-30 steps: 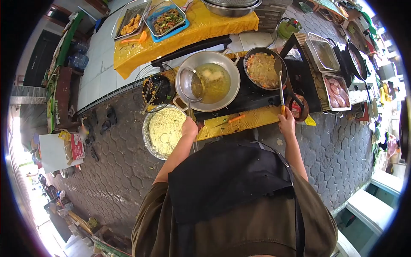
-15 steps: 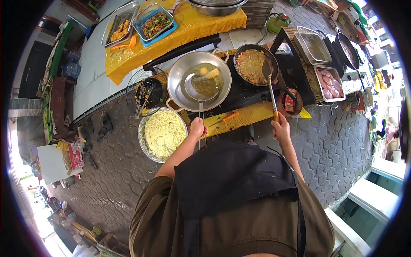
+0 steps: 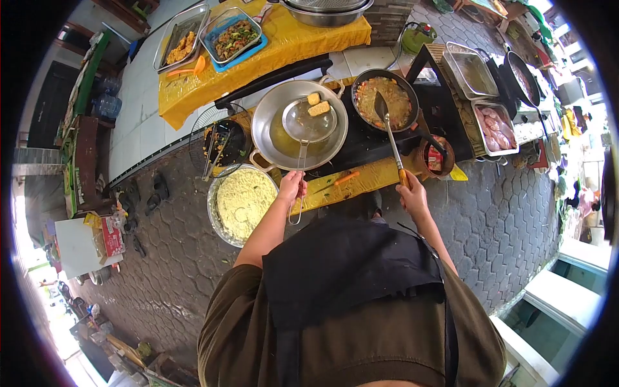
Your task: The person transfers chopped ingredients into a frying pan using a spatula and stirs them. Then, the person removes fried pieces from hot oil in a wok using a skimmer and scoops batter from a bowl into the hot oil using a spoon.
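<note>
Holding round mesh strainer [image 3: 308,124], golden blocky pieces [image 3: 318,109] inside, wooden-handled spatula [image 3: 391,135].

bright daylight (edges bowed, glaring)

On the far side I see a steel basin [image 3: 325,17] on a yellow cloth [image 3: 303,40], with a green gas cylinder [image 3: 418,39] rightward. Dark sandals [image 3: 158,192] lie to my left; farther left, a red box [image 3: 113,236].

Spatula [image 3: 393,143] partly hidden by right hand [image 3: 413,195]
</note>
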Demonstrator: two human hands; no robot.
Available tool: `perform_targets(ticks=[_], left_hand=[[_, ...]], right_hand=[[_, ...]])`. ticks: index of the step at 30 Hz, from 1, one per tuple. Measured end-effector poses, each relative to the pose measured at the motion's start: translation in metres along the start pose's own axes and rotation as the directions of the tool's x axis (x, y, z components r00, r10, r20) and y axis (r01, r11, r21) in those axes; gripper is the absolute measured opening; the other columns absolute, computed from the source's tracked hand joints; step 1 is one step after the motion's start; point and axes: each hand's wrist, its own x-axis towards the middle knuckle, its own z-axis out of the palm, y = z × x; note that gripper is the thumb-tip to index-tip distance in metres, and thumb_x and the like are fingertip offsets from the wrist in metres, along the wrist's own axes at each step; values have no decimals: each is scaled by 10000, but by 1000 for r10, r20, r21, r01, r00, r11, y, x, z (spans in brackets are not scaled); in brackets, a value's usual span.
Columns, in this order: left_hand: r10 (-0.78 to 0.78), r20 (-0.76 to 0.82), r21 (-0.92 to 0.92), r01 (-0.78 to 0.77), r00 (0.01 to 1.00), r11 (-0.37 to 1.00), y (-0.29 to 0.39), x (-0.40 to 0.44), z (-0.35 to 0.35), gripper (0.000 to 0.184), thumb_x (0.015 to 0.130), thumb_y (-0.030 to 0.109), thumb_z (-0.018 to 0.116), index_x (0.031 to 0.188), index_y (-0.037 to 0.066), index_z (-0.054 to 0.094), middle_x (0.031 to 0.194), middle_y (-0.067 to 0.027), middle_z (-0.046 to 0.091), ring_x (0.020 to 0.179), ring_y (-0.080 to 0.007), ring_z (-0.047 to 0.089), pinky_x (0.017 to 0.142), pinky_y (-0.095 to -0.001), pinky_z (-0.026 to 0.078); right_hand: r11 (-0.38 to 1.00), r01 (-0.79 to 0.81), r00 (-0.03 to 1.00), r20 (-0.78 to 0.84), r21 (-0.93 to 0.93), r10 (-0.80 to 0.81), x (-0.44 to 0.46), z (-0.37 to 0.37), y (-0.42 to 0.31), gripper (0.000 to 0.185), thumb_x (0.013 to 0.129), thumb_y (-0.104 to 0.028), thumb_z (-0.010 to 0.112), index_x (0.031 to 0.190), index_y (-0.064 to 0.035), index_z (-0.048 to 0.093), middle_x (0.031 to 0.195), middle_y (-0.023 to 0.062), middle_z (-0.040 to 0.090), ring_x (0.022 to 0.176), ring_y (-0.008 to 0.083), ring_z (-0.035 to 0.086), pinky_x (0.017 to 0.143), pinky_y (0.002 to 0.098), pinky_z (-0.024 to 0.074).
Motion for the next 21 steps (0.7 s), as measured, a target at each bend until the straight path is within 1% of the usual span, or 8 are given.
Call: perform_targets(ticks=[4, 7, 9, 14, 16, 18, 19, 21], left_hand=[[20, 11, -7, -20, 1000, 1000, -2, -5, -8, 200, 929, 286, 430, 988, 102, 483, 579, -23, 506, 405, -102, 454, 368, -235, 369], [49, -7, 56, -48, 999, 997, -1, -17, -15, 199, 931, 273, 422, 989, 95, 486, 576, -27, 505, 399, -106, 454, 366, -233, 368], [113, 12, 102, -114, 993, 988, 2, -28, -22, 196, 932, 258, 414, 991, 87, 491, 572, -32, 505, 395, -111, 458, 364, -234, 367], [159, -18, 242, -150, 987, 959, 5, -60, -41, 200, 935, 243, 406, 998, 77, 498, 563, -39, 505, 391, -114, 465, 358, -233, 361], [263, -61, 255, -240, 963, 937, -5, -79, -48, 226, 938, 268, 411, 1026, 78, 496, 543, -33, 510, 383, -103, 467, 343, -232, 342], [258, -47, 222, -242, 965, 945, -8, -83, -50, 232, 938, 264, 417, 1042, 70, 491, 541, -40, 505, 383, -112, 466, 353, -235, 349], [274, -28, 161, -266, 961, 950, -8, -77, -48, 232, 938, 262, 419, 1038, 66, 494, 540, -44, 504, 384, -116, 465, 357, -234, 352], [293, -1, 40, -293, 956, 955, 4, -63, -39, 224, 936, 254, 424, 1012, 59, 505, 543, -50, 505, 386, -125, 460, 365, -236, 361]], right_hand=[[999, 27, 1000, 7, -45, -26, 4, 2, -1, 516, 716, -74, 580, 1218, -5, 480, 684, 55, 551, 453, 106, 474, 423, 265, 387], [999, 15, 1000, -16, -31, -15, 5, 5, -4, 512, 716, -67, 570, 1217, -6, 480, 675, 52, 543, 447, 100, 466, 411, 260, 377], [999, -5, 1000, -6, 50, 5, 8, 4, -2, 508, 721, -65, 558, 1220, -9, 478, 662, 46, 532, 436, 93, 454, 395, 252, 364], [998, 20, 1000, 2, 60, -20, 9, 6, -1, 507, 726, -71, 554, 1221, -4, 473, 660, 43, 526, 425, 89, 452, 386, 245, 355], [1000, 5, 1000, 5, 4, -5, 11, 6, 0, 507, 724, -82, 559, 1219, -8, 477, 686, 62, 552, 436, 98, 474, 402, 251, 374], [998, 52, 999, 2, -26, -52, 16, 8, 4, 510, 723, -90, 562, 1220, -13, 477, 704, 74, 566, 442, 104, 484, 413, 257, 385], [994, 90, 996, 2, -62, -90, 15, 9, 6, 514, 723, -98, 566, 1222, -18, 477, 722, 86, 580, 448, 110, 494, 423, 262, 396], [994, 81, 997, 12, -77, -80, 16, 10, 7, 517, 723, -103, 569, 1224, -18, 475, 735, 93, 587, 449, 114, 497, 430, 266, 402]])
